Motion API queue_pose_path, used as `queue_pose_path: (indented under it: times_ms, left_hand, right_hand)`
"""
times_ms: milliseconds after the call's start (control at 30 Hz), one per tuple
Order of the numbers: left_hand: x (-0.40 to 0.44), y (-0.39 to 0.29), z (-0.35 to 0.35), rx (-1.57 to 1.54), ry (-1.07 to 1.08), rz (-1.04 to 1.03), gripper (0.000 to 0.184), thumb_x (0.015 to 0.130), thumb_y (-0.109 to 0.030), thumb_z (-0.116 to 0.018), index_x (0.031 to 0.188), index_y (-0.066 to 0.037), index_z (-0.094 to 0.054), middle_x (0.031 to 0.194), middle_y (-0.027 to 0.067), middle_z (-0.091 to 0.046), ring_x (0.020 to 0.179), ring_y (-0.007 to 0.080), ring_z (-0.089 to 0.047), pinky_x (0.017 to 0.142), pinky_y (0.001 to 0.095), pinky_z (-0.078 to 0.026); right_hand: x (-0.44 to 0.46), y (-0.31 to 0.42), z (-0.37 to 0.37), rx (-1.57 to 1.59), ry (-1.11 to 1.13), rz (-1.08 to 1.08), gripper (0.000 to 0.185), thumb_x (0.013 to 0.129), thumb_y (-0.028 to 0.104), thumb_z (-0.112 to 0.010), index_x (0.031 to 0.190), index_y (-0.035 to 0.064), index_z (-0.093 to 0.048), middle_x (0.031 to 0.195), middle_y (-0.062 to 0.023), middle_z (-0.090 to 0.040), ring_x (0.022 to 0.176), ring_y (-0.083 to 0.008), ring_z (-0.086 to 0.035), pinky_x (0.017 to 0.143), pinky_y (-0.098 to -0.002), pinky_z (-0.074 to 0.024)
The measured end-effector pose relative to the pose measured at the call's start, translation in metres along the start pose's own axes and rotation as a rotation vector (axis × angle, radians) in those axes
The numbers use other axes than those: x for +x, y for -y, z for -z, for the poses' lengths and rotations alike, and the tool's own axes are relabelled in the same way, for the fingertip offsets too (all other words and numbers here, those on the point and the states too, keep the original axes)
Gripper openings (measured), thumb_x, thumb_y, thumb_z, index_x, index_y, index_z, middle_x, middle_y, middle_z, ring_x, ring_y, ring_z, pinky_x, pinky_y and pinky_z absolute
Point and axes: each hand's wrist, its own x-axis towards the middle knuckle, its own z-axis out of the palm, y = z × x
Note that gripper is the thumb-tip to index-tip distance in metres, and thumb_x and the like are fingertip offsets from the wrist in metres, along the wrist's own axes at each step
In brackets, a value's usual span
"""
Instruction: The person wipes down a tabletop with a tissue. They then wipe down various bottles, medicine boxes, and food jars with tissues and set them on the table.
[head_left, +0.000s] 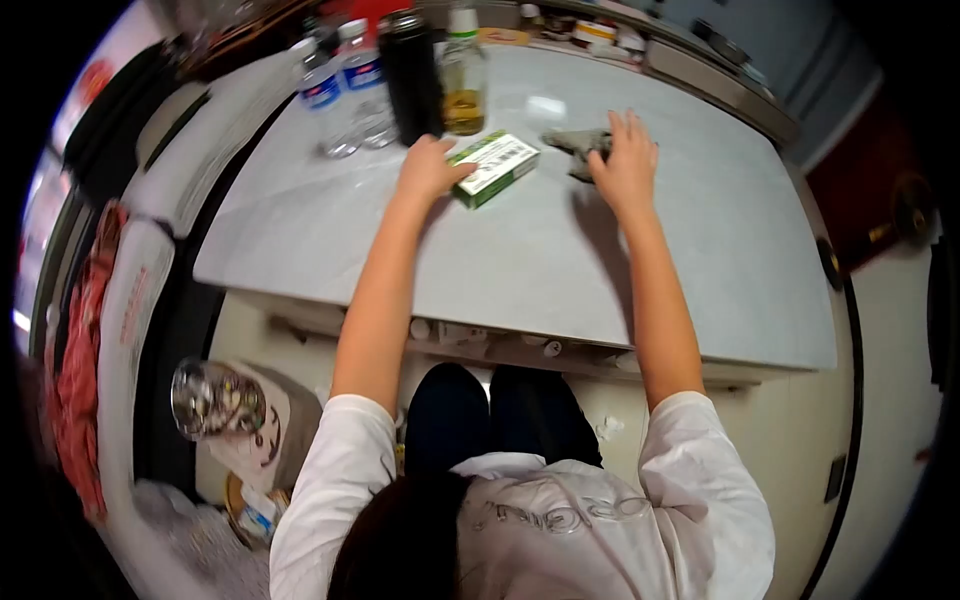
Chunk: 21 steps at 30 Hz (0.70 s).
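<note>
Near the middle of the grey-white table [520, 265] lies a green and white box [497, 165]. My left hand [430, 168] is at the box's left end, thumb on its top and fingers behind it. To the right, a crumpled grey-green cloth [575, 150] rests on the tabletop. My right hand [627, 165] is at the cloth's right side, its fingers apart and reaching forward, the thumb near the cloth. Whether the right hand grips the cloth is hard to tell.
Behind my left hand stand two clear plastic bottles [322, 95] [365, 75], a dark bottle [410, 80] and a glass bottle with amber liquid [463, 85]. A shelf edge [690, 75] runs along the back. A jar [217, 400] is at the lower left.
</note>
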Motion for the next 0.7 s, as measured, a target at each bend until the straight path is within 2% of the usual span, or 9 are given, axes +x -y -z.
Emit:
queue_pose_path:
  times_ms: [33, 67, 100, 167, 267, 400, 500, 600, 700]
  left_hand:
    - [-0.016, -0.01, 0.01, -0.01, -0.151, -0.072, 0.053, 0.062, -0.032, -0.072, 0.106, -0.004, -0.059, 0.105, 0.0158, -0.053, 0.098, 0.0311, -0.049, 0.082, 0.0374, -0.042]
    - [-0.032, -0.017, 0.022, -0.008, -0.255, -0.123, 0.049, 0.068, -0.028, -0.068, 0.11, -0.005, -0.056, 0.109, 0.016, -0.053, 0.099, 0.0317, -0.05, 0.086, 0.0365, -0.04]
    - [-0.054, -0.028, 0.036, -0.018, -0.374, -0.145, 0.039, 0.072, -0.025, -0.065, 0.105, -0.006, -0.059, 0.106, 0.0142, -0.055, 0.098, 0.0313, -0.05, 0.086, 0.0369, -0.04]
    - [-0.111, -0.036, 0.053, -0.085, -0.496, -0.187, 0.029, 0.072, -0.019, -0.065, 0.098, -0.006, -0.06, 0.1, 0.013, -0.057, 0.095, 0.0304, -0.052, 0.083, 0.0366, -0.041]
    - [-0.206, -0.021, 0.052, -0.122, -0.541, -0.136, 0.022, 0.069, -0.007, -0.064, 0.091, -0.004, -0.061, 0.093, 0.0117, -0.059, 0.089, 0.0283, -0.054, 0.077, 0.0356, -0.043]
    - [-0.332, 0.029, 0.034, 0.057, -0.479, 0.201, 0.035, 0.07, -0.01, -0.065, 0.103, -0.004, -0.056, 0.101, 0.0122, -0.057, 0.095, 0.0298, -0.052, 0.087, 0.0386, -0.038]
    - [-0.396, 0.063, 0.026, 0.333, -0.577, 0.544, 0.037, 0.069, -0.017, -0.066, 0.102, -0.003, -0.057, 0.104, 0.0099, -0.055, 0.1, 0.0277, -0.05, 0.088, 0.0402, -0.037]
    - [-0.436, 0.108, 0.009, 0.545, -0.524, 0.772, 0.035, 0.07, -0.023, -0.065, 0.099, -0.004, -0.059, 0.108, 0.01, -0.054, 0.105, 0.0279, -0.047, 0.09, 0.0431, -0.035]
    - [-0.449, 0.143, 0.014, 0.366, -0.152, 1.053, 0.031, 0.071, -0.025, -0.064, 0.092, -0.002, -0.061, 0.099, 0.0134, -0.058, 0.096, 0.0319, -0.053, 0.083, 0.0378, -0.041]
  right_hand:
    - [0.001, 0.004, 0.003, 0.039, -0.003, 0.027, 0.058, 0.07, 0.021, -0.062, 0.123, 0.0058, -0.041, 0.13, -0.0182, -0.036, 0.119, -0.0313, -0.035, 0.098, -0.0516, -0.0239]
    - [0.0, 0.009, 0.007, 0.082, 0.001, 0.055, 0.058, 0.07, 0.021, -0.062, 0.123, 0.0057, -0.041, 0.131, -0.0186, -0.035, 0.118, -0.0323, -0.036, 0.098, -0.0492, -0.0253]
    - [0.001, 0.014, 0.01, 0.126, 0.005, 0.084, 0.058, 0.071, 0.021, -0.062, 0.123, 0.0056, -0.041, 0.131, -0.0191, -0.035, 0.118, -0.0333, -0.037, 0.098, -0.0467, -0.0267]
    - [-0.001, 0.019, 0.01, 0.243, 0.005, 0.16, 0.06, 0.071, 0.021, -0.063, 0.124, 0.0056, -0.041, 0.132, -0.0203, -0.033, 0.117, -0.0352, -0.037, 0.097, -0.0439, -0.0292]
    - [-0.012, 0.055, 0.018, 0.346, 0.041, 0.304, 0.062, 0.071, 0.021, -0.064, 0.126, 0.0057, -0.039, 0.133, -0.0216, -0.031, 0.117, -0.0369, -0.037, 0.095, -0.0418, -0.0321]
    - [-0.038, 0.114, 0.027, 0.424, 0.199, 0.52, 0.062, 0.072, 0.019, -0.063, 0.127, 0.0062, -0.037, 0.133, -0.0192, -0.031, 0.117, -0.0362, -0.037, 0.096, -0.0406, -0.0338]
    - [-0.074, 0.166, 0.03, 0.579, 0.375, 0.734, 0.058, 0.071, 0.016, -0.063, 0.123, 0.0054, -0.039, 0.132, -0.0174, -0.033, 0.115, -0.035, -0.04, 0.096, -0.04, -0.035]
    - [-0.127, 0.216, 0.034, 0.781, 0.551, 0.929, 0.06, 0.067, 0.013, -0.064, 0.121, 0.0038, -0.04, 0.131, -0.0172, -0.035, 0.113, -0.0336, -0.042, 0.094, -0.0408, -0.0365]
    - [-0.158, 0.244, 0.037, 0.878, 0.536, 1.028, 0.059, 0.065, 0.012, -0.064, 0.119, 0.0028, -0.041, 0.128, -0.0171, -0.037, 0.112, -0.0327, -0.043, 0.092, -0.0399, -0.037]
